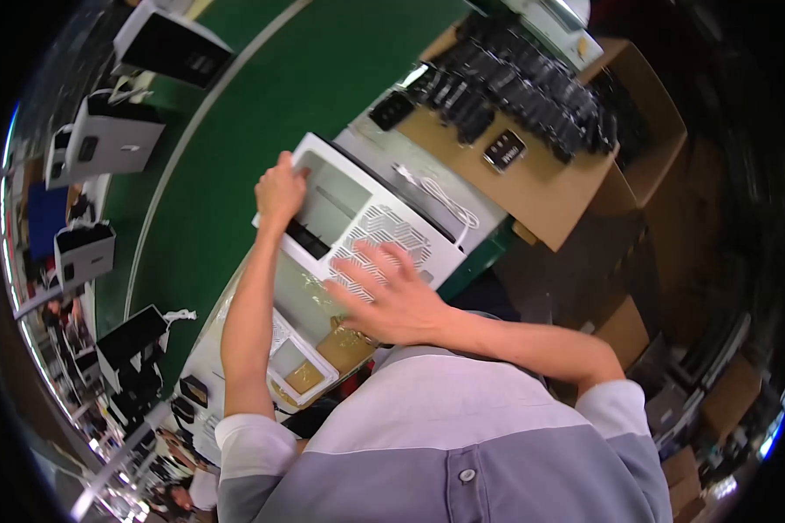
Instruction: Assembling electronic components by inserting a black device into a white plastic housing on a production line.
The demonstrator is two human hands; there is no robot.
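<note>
A white rectangular housing (363, 191) with a patterned grille and a large rectangular opening lies slantwise on the table in front of me. My left hand (281, 193) is closed round its left end, fingers curled over the edge. Over the grille, my right hand (391, 295) has its fingers spread, slightly blurred; whether it touches the surface I cannot tell. A white cord (449, 202) with a plug lies coiled at the housing's far side. Nearer my body, a second white frame (305, 370) rests partly behind my left forearm.
Many black plastic-wrapped pieces (506, 74) are heaped on cardboard (532, 187) at the far right, beside an open carton (650, 113). A green conveyor (235, 122) runs along the left, with white-and-black units (118, 139) beyond it. Clear film (318, 288) lies under the housing's near edge.
</note>
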